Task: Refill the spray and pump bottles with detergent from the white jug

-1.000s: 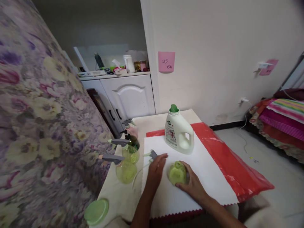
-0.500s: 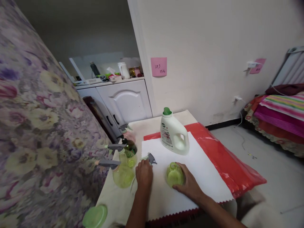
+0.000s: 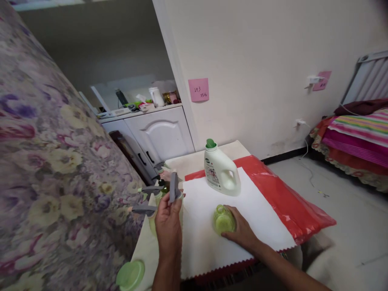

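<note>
The green bottle [image 3: 223, 219] stands on the white cloth [image 3: 257, 226], grasped by the right hand [image 3: 239, 231]. At its nine o'clock, the left hand [image 3: 167, 218] grips a grey spray head [image 3: 173, 187], lifted above the bench [image 3: 194, 158].

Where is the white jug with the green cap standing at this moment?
In the head view, the white jug stands upright at the far edge of the white cloth, beyond the right hand and its green bottle.
</note>
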